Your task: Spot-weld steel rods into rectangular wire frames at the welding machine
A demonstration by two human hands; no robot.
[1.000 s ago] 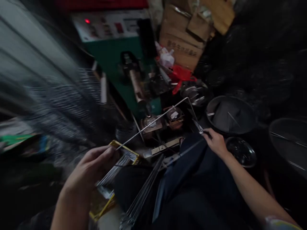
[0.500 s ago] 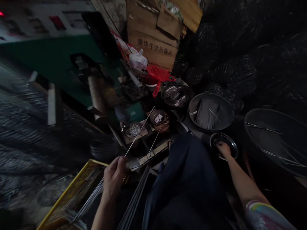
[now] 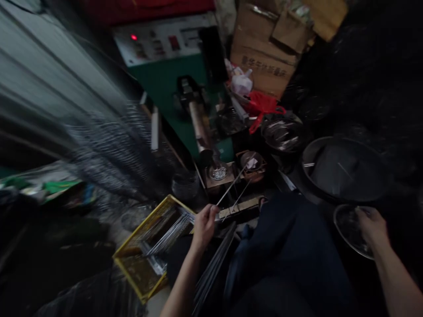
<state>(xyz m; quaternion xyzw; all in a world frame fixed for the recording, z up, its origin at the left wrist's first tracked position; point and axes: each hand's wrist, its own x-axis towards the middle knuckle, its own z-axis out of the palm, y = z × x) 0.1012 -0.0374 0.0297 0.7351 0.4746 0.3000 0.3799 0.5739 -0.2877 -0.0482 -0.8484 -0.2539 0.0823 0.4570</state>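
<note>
My left hand (image 3: 204,226) is closed around a thin metal rod (image 3: 235,180), which slants up and away toward the small bowls by the machine. A second thin rod (image 3: 240,196) runs beside it, rising from a pale bar (image 3: 244,208). At the right, my right hand (image 3: 373,226) is at a round metal bowl (image 3: 344,243) with dark small contents. Its fingers look curled, but blur hides what they hold, if anything. Below my left hand, a bundle of long thin rods (image 3: 214,270) lies beside dark cloth (image 3: 287,246) over my lap.
A yellow crate (image 3: 130,279) with metal rods stands at the left. Ahead is a green machine (image 3: 155,83) with a protruding cylinder (image 3: 200,125), above a small dish of shiny bits (image 3: 218,173). A wide dark pan (image 3: 346,169), a red bag (image 3: 262,105) and a cardboard box (image 3: 264,57) are to the right.
The view has swung left, so things appear farther right. My right hand has lifted slightly from deep inside the bowl to its near side. My left hand still grips the rod.
</note>
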